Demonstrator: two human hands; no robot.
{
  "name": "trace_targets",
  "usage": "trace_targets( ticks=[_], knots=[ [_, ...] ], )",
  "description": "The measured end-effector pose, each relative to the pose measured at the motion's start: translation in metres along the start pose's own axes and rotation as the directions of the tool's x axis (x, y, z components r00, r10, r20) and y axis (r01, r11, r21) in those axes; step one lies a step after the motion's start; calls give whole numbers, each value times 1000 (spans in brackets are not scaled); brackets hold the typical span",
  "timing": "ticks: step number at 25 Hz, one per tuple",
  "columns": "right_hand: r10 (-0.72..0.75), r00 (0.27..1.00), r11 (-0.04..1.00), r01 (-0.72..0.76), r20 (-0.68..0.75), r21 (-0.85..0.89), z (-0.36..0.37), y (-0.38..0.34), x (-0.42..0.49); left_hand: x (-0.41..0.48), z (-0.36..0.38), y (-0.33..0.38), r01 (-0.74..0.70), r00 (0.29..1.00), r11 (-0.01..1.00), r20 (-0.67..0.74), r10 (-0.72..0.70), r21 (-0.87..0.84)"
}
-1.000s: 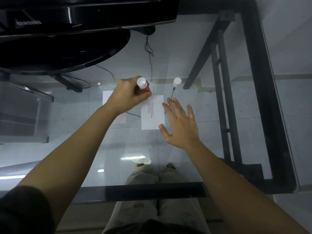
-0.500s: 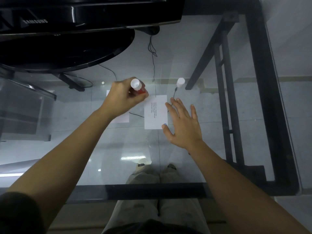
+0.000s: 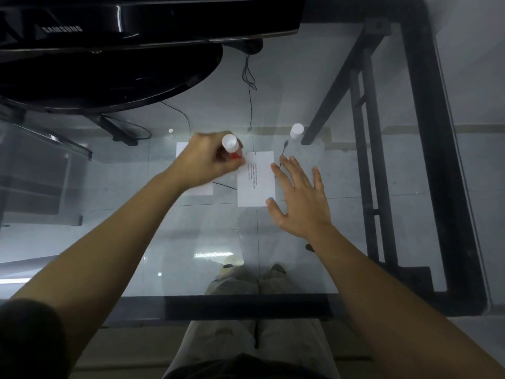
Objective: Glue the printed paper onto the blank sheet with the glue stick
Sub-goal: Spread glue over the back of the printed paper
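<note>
A small printed paper [image 3: 257, 181] lies on the glass table, text lines near its far left part. My left hand [image 3: 210, 162] grips a red glue stick [image 3: 232, 147] with a white end, held at the paper's far left corner. My right hand [image 3: 299, 198] lies flat with fingers spread at the paper's right edge, thumb tip on its near right corner. A blank white sheet [image 3: 195, 170] lies to the left, mostly hidden under my left hand. A white cap [image 3: 296, 130] stands beyond the right hand.
A black monitor [image 3: 109, 20] and its round base [image 3: 109, 77] stand at the far left of the glass table [image 3: 191, 242]. The black table frame [image 3: 426, 160] runs along the right and near edges. Cables show through the glass.
My left hand with the glue stick has shifted a little to the left along the paper's far edge. The right hand stays in place on the paper's right side.
</note>
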State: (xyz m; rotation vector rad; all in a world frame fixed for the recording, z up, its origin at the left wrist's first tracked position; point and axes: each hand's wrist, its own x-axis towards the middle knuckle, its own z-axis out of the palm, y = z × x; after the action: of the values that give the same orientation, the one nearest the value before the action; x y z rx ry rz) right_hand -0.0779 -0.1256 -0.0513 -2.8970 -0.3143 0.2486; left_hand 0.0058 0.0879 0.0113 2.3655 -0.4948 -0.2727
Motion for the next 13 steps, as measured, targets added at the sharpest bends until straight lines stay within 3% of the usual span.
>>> trace_targets(
  ticks=[3,8,13],
  knots=[
    [-2,1000,1000,1,8,9,-1,0,-1,5,-7,-1,48,995,998,-87,-50,-27],
    [9,1000,999,-9,7,-39,1,-1,0,-50,6,4,35,995,993,95,-24,-112],
    [16,1000,998,-16,3,-65,4,-1,1,-56,10,4,32,994,991,111,-18,-127]
  ],
)
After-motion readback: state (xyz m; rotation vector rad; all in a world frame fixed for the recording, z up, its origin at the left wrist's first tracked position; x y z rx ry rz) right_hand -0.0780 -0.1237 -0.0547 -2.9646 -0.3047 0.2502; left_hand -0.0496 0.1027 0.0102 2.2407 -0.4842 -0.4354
